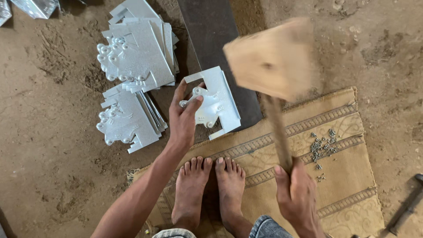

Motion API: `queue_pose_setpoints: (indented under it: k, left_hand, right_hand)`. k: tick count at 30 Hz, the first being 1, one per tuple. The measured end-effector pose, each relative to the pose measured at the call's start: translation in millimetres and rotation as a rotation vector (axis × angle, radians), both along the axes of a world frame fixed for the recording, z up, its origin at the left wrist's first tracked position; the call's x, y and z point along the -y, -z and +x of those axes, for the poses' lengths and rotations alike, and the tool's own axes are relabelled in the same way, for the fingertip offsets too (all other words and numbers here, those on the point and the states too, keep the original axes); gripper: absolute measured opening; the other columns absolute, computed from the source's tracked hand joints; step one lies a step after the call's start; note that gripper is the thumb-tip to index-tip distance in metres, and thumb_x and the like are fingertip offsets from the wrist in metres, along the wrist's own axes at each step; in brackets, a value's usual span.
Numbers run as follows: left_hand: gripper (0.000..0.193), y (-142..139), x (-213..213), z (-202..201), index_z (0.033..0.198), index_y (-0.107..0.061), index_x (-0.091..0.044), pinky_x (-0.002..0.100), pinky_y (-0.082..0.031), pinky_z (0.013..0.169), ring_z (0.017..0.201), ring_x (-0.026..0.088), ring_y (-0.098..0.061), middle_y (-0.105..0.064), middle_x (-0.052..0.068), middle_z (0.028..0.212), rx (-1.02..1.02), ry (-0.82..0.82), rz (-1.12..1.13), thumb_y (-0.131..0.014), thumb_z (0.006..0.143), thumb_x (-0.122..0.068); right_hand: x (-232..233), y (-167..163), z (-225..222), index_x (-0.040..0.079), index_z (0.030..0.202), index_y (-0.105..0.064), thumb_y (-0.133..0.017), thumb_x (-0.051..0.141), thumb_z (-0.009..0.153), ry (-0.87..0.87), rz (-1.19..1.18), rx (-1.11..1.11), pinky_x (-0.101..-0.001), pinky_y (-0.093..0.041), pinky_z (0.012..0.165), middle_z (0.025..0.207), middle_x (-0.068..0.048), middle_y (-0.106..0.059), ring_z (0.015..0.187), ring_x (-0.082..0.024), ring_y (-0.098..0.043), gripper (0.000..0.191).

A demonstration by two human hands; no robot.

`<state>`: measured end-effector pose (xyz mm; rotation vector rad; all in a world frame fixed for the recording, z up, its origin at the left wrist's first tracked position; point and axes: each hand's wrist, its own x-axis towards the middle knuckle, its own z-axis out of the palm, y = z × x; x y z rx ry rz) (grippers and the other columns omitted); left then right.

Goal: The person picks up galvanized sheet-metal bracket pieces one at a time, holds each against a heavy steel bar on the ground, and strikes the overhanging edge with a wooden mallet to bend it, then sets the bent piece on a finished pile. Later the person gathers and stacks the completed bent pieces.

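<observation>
- Two hands are at work, and I see both from the head camera looking down.
- My left hand (184,115) rests on the left edge of a galvanised metal plate (218,103); the thumb and fingers are closed on the scalloped part of it, pinching it in place.
- That metal plate lies on a dark steel slab (210,31), which serves as the surface; the plate sits just beyond my left hand, toward the top of the view, with its right part over the slab's near end.
- My right hand (298,194) is closed tightly around the handle of a wooden mallet (273,55). The mallet head is blurred and hangs above the slab, to the right of the plate and not touching it.
- Two stacks of similar plates (134,57) lie on the dirt floor (48,132), left of my left hand and close to it.
- My bare feet (209,187) stand on a woven mat (348,176), between the two arms.
- Small rivets (323,147) are scattered on the mat, right of the mallet handle.
- One dark tool (407,205) lies at the right edge; I cannot tell its kind.
</observation>
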<state>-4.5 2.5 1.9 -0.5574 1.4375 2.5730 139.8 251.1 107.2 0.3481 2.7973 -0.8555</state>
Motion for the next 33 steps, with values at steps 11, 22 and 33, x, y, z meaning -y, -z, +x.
queue_pose_setpoints:
  k: [11,22,33]
  left_hand:
    - [0.075,2,-6,3,0.161,-0.023,-0.002,0.038,-0.041,0.119,0.137,0.022,-0.057,-0.06,0.016,0.146,0.016,-0.03,-0.05,-0.061,0.097,-0.005]
    - [0.078,-4,-2,-14,0.162,-0.021,-0.001,0.039,-0.053,0.105,0.118,0.022,-0.066,-0.065,0.02,0.14,0.063,-0.074,-0.075,-0.06,0.094,-0.005]
    - [0.078,-5,3,-24,0.161,-0.019,-0.001,0.036,-0.056,0.1,0.117,0.023,-0.067,-0.066,0.019,0.139,0.057,-0.061,-0.048,-0.06,0.094,-0.005]
  right_hand:
    - [-11,14,28,0.001,0.105,-0.055,-0.049,0.041,0.101,0.123,0.145,0.044,-0.0482,-0.049,0.054,0.065,-0.019,-0.059,0.054,-0.037,-0.061,0.041]
    - [-26,21,53,0.0,0.108,-0.055,-0.055,0.035,0.096,0.061,0.223,0.059,-0.0531,-0.048,0.06,0.073,-0.022,-0.064,0.062,-0.043,-0.064,0.037]
    - [-25,30,63,0.002,0.102,-0.054,-0.057,0.037,0.098,0.071,0.192,0.063,-0.0524,-0.046,0.058,0.066,-0.017,-0.062,0.058,-0.04,-0.061,0.035]
